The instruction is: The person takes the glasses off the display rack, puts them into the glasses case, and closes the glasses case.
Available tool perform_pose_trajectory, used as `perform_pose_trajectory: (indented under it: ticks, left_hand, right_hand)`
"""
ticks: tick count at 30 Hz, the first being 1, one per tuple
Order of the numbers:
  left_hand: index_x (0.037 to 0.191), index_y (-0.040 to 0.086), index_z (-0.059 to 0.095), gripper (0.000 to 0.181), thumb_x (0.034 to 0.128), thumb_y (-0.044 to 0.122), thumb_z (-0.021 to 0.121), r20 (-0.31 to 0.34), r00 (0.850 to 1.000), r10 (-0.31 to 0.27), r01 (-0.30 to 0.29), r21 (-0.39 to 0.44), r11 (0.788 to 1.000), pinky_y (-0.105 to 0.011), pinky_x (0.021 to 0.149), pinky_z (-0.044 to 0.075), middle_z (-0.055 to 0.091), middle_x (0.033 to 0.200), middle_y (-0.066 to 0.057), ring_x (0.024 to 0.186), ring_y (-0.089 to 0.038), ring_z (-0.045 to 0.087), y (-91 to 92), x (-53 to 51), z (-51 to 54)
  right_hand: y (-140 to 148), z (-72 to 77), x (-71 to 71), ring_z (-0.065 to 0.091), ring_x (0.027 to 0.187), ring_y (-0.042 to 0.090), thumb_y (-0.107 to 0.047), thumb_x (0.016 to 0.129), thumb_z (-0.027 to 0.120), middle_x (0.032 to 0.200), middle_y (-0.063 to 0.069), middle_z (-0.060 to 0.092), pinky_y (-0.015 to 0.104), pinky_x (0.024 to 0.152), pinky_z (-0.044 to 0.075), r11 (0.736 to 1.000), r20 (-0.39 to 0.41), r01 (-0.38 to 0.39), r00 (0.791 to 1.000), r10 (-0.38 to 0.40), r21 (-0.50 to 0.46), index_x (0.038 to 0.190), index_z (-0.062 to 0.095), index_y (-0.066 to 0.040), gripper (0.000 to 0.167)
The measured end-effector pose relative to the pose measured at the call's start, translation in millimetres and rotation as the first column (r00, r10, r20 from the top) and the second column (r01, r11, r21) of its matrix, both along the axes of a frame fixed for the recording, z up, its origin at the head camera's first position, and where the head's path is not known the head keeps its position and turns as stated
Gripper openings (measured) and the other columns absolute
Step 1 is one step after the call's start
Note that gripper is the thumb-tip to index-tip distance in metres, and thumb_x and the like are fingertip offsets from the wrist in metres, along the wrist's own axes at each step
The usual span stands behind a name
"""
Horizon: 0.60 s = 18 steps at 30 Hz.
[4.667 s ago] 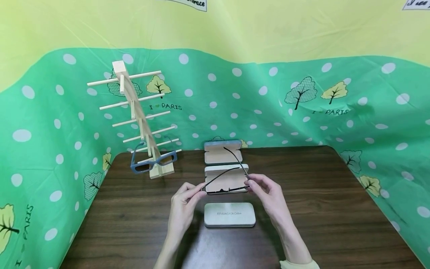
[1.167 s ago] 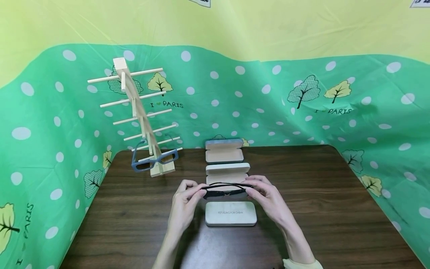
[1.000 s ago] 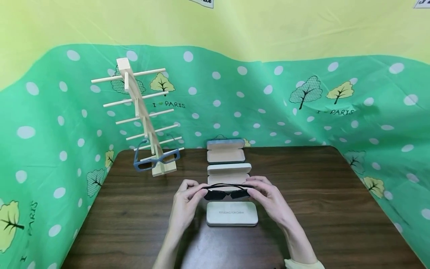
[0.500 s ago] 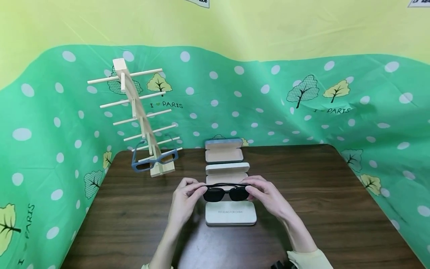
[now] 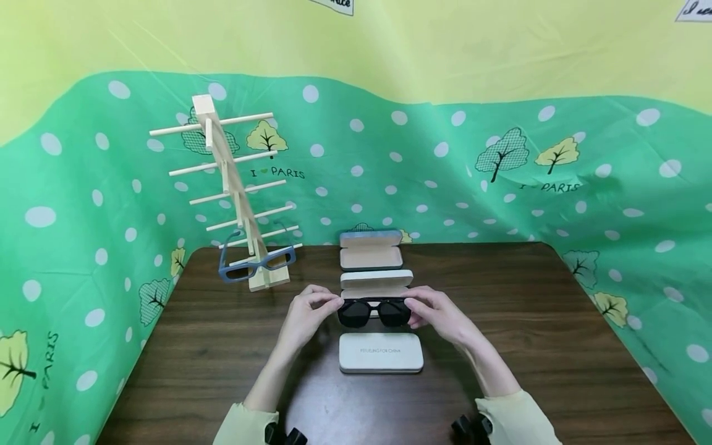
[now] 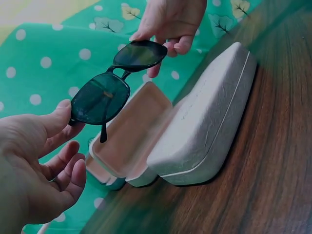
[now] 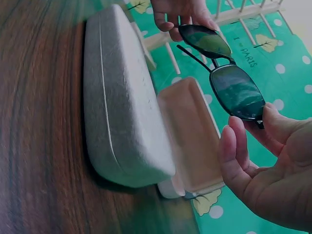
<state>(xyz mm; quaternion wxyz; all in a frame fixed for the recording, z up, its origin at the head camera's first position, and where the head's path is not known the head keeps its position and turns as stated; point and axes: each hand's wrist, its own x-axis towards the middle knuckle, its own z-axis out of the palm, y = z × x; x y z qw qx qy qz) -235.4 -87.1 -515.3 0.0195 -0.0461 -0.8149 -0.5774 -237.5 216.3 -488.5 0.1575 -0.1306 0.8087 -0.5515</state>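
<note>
Both hands hold a pair of black sunglasses (image 5: 355,313) by the outer ends of the frame, one on each side. My left hand (image 5: 311,314) pinches one corner between thumb and fingers; my right hand (image 5: 439,312) pinches the other. The dark lenses face toward me, and the temples lie folded behind them. Just beyond the sunglasses is an open white glasses case (image 5: 376,279), partly hidden by them. In the left wrist view its pale pink lining (image 6: 134,131) shows below the lenses. Nearer to me lies a closed white glasses case (image 5: 381,353) with printed lettering.
A second open case (image 5: 371,257), blue-edged, stands at the table's back edge. To the left rises a wooden glasses rack (image 5: 236,191) with several pegs; blue-framed glasses (image 5: 258,266) hang low on it. Green dotted cloth (image 5: 423,167) surrounds the brown table (image 5: 556,346).
The temples, earlier unfolded and pointing away, are now folded. The lenses have turned up to face me, and the sunglasses have shifted slightly away from the closed case in both hands.
</note>
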Motion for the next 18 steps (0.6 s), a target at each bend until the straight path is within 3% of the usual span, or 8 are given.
perform_pose_trajectory:
  ticks: [7,15,18]
  left_hand:
    - [0.096,0.012,0.084,0.015,0.0893,0.025,0.081,0.024,1.000,-0.004,0.004,-0.018,1.000,-0.034,0.095,0.046,0.071,0.108,-0.006,0.106,-0.018,0.062,4.3,-14.2,-4.1]
    - [0.094,0.010,0.084,0.022,0.0887,0.031,0.081,0.046,0.995,0.093,-0.091,-0.035,0.995,-0.034,0.090,0.048,0.069,0.108,-0.008,0.104,-0.022,0.063,14.9,-25.2,-13.9]
    - [0.093,0.012,0.084,0.022,0.0873,0.033,0.082,0.054,0.991,0.120,-0.118,-0.039,0.992,-0.034,0.089,0.047,0.068,0.109,-0.007,0.103,-0.022,0.062,16.6,-26.8,-15.5]
  right_hand:
    - [0.7,-7.6,-18.4,0.068,0.080,0.018,-0.013,0.106,0.056,0.123,0.027,0.055,0.032,0.079,0.063,0.998,0.054,0.056,0.997,-0.056,0.006,0.133,0.060,0.010,0.035]
    - [-1.4,-17.6,-29.1,0.070,0.072,0.014,-0.009,0.105,0.058,0.096,0.018,0.070,0.032,0.073,0.063,0.989,0.051,0.138,0.989,-0.135,-0.046,0.125,0.062,0.015,0.031]
    - [-2.9,-19.4,-31.6,0.070,0.072,0.014,-0.009,0.104,0.059,0.093,0.016,0.070,0.030,0.071,0.063,0.986,0.039,0.165,0.986,-0.164,-0.037,0.123,0.063,0.015,0.030]
